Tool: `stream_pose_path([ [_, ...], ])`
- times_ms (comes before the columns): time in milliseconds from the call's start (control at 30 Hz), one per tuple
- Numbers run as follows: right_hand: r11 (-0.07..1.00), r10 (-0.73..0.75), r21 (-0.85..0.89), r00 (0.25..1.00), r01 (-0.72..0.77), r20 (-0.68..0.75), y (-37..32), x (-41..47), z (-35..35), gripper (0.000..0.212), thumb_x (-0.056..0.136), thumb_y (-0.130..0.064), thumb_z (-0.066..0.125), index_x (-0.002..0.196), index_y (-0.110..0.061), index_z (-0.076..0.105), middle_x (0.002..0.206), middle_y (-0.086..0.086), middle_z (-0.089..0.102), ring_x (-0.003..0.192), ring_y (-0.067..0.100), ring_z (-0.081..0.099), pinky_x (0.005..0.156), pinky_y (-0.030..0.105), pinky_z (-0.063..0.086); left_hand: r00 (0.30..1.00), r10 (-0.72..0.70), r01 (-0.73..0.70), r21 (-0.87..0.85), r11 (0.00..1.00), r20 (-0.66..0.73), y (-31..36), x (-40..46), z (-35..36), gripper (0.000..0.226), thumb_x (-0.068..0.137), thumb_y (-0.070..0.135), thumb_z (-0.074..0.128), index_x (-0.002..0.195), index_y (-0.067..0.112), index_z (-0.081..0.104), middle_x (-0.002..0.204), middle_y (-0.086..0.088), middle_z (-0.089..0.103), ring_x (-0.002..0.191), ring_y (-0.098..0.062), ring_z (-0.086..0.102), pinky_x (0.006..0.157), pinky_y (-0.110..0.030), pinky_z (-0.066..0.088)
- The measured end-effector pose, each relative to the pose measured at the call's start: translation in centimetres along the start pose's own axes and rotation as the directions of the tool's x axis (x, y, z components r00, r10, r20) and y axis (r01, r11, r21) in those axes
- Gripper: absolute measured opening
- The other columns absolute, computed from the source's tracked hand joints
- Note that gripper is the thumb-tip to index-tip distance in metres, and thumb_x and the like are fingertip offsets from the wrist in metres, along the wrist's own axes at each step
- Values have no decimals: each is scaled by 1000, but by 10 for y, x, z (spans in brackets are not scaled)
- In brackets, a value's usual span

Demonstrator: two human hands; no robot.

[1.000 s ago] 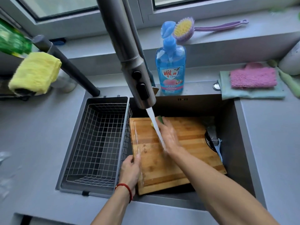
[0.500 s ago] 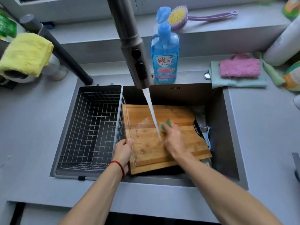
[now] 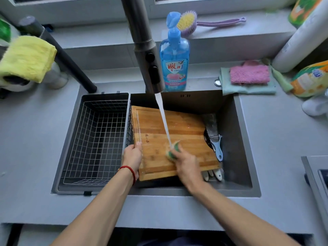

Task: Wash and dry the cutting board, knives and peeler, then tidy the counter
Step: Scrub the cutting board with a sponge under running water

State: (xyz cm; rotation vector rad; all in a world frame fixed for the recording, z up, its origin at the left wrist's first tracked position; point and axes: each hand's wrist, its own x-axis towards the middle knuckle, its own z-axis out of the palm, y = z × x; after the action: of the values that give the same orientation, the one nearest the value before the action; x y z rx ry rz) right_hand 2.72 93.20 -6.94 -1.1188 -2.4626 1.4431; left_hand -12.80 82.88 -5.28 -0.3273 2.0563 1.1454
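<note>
Inside the sink [image 3: 236, 121], right of the wire basket [image 3: 99, 139], we see the bamboo cutting board [image 3: 184, 139] lying tilted, its long axis running from about 11 o'clock to 5 o'clock, with the faucet [image 3: 143, 47] stream landing on it. Our left hand [image 3: 133, 157] grips the board's left edge at 9 o'clock, fingers curled over it, while our right hand [image 3: 186, 164] pinches a green-and-yellow sponge [image 3: 173, 150] against the board's near half. At 3 o'clock of the board, a blue peeler [image 3: 218, 148] points its handle toward 5 o'clock, and pale knife handles [image 3: 213, 174] poke out from under the board's near right corner.
</note>
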Motion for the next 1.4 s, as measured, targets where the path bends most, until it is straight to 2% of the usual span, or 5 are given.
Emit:
stream_pose_path([
  [367, 961, 69, 268, 998, -66, -1, 26, 4, -12, 29, 98, 0, 60, 123, -7, 69, 135, 17, 65, 110, 16, 69, 102, 29, 52, 998, -58, 58, 29, 998, -3, 19, 19, -11, 35, 104, 38, 47, 108, 11, 68, 108, -16, 74, 104, -39, 70, 95, -57, 55],
  [567, 922, -375, -32, 912, 385, 162, 4, 1, 35, 39, 98, -10, 63, 135, -23, 64, 153, 3, 50, 142, 14, 35, 124, 31, 24, 997, -23, 30, 93, 995, -74, 27, 22, -13, 33, 104, 37, 47, 110, 11, 66, 107, -17, 74, 102, -39, 70, 93, -57, 56],
  [800, 858, 418, -262, 897, -443, -148, 114, 53, -39, 34, 94, -3, 53, 112, -19, 77, 111, 21, 71, 101, 40, 63, 86, 39, 50, 987, 61, -28, 222, 975, -146, 24, 9, -6, 29, 106, 38, 44, 101, 20, 66, 102, -8, 71, 98, -29, 67, 94, -52, 54],
  [1233, 872, 472, 17, 829, -490, -299, 85, 206, -23, 41, 103, -5, 42, 137, -15, 63, 134, 24, 60, 126, 43, 53, 101, 46, 45, 997, 54, -39, 218, 975, -62, 9, 9, -12, 27, 106, 36, 50, 107, 18, 69, 106, -6, 75, 101, -28, 70, 94, -55, 56],
  [1400, 996, -85, -23, 991, 83, -104, -14, 153, 54, 68, 93, 6, 46, 154, -22, 41, 166, 9, 26, 152, 34, 24, 124, 52, 23, 999, 6, 0, 187, 982, -35, 8, 5, -12, 24, 106, 31, 52, 111, 13, 68, 103, -10, 76, 97, -29, 73, 91, -54, 58],
])
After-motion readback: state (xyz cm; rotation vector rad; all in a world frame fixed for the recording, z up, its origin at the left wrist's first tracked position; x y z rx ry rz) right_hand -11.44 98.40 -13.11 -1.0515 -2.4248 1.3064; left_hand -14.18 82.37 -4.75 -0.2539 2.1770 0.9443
